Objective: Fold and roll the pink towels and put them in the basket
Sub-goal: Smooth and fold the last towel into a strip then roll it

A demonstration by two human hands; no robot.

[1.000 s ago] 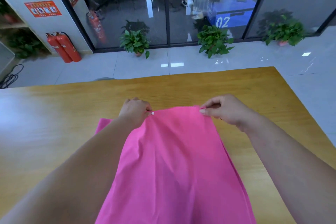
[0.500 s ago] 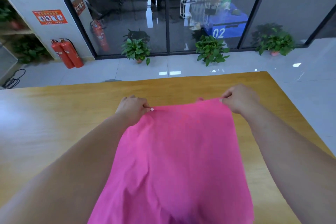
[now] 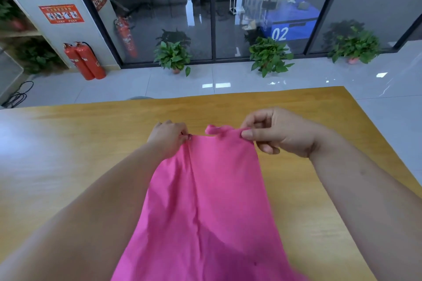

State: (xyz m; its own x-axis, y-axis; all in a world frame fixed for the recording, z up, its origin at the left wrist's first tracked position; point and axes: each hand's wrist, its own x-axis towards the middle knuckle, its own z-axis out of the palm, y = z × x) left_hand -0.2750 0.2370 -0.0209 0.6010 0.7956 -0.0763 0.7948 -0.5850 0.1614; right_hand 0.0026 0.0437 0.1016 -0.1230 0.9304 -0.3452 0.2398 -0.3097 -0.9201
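Yellow wooden tabletop [image 3: 68, 155]. Three green plants [image 3: 173, 56] [image 3: 269, 57] [image 3: 356, 47] in pots by the glass wall [image 3: 159, 7]. Two red fire extinguishers [image 3: 84, 61] under a red sign [image 3: 61, 14].

Pink towel [image 3: 205, 201]: near end cut off by frame edge at 6 o'clock, lower right hem blurred. Left hand [image 3: 167, 139]: fingertips hidden behind its knuckles. Table [image 3: 68, 155]: cut off at 9 o'clock. Red wall notice [image 3: 61, 13] at 10 o'clock: text illegible.
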